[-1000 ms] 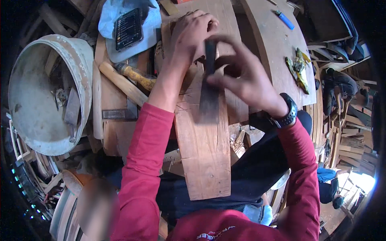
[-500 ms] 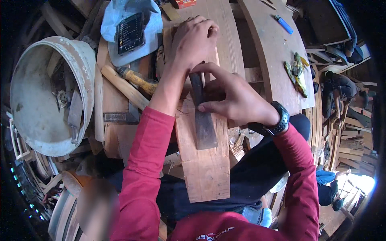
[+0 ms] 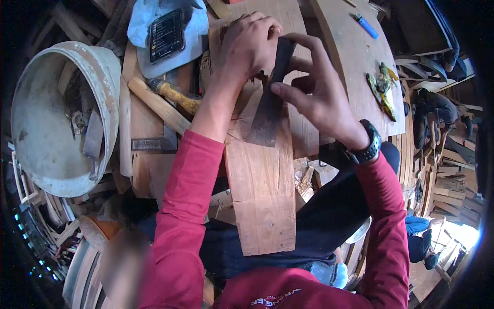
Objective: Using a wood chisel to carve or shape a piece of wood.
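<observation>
My right hand (image 3: 321, 92) pinches a flat, dark metal blade (image 3: 268, 110) between thumb and fingers. The blade slants, with its far end leaning right and its wider near end over a light-brown wooden board (image 3: 262, 206). Whether that end touches the board I cannot tell. Just left of the blade, my left hand (image 3: 249, 46) is closed over the board's far part. Its fingers curl away from view, so what they grip is hidden. The board runs toward me and sticks out over my lap.
Left of my arm lie a yellow-handled tool (image 3: 177, 98), a round wooden stick (image 3: 157, 105) and a phone (image 3: 166, 36) on a pale bag. A bucket (image 3: 110, 103) with tools stands farther left. On the right are a blue lighter (image 3: 365, 27) and a yellow-green object (image 3: 382, 92).
My right hand has moved away from me and to the right with the blade. The blade now tilts, its far end swung right. My left hand has barely shifted.
</observation>
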A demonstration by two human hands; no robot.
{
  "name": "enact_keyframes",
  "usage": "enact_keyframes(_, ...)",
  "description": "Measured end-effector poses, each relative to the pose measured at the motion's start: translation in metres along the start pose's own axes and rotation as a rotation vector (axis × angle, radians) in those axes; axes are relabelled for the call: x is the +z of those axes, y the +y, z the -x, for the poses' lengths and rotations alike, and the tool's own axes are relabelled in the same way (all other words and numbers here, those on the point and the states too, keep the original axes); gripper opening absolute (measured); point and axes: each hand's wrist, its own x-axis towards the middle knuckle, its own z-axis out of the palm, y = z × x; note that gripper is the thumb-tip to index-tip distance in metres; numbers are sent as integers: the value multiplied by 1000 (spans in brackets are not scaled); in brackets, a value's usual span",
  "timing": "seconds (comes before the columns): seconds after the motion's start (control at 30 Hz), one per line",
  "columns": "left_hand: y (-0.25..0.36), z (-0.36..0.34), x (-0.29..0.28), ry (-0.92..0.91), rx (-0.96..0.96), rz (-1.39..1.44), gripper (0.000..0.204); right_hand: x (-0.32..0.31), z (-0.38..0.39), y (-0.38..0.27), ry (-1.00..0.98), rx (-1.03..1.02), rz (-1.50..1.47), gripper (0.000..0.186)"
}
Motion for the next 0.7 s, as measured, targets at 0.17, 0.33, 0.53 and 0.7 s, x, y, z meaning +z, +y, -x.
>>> enact_keyframes(0.17, 4, 6, 0, -22, -144, -56, 15, 13, 8, 10, -254, -30, 59, 72)
enact_keyframes(0.33, -10, 0, 1, -25, -2, -60, 16, 1, -2, 5, 10, -24, -8, 68)
enact_keyframes(0.53, 0, 1, -3, -26, -147, -6, 14, 6, 2, -3, -227, 1, 42, 70)
enact_keyframes(0.7, -5, -2, -3, -70, 9, -7, 19, 1, -1, 14, -38, -98, 79, 73)
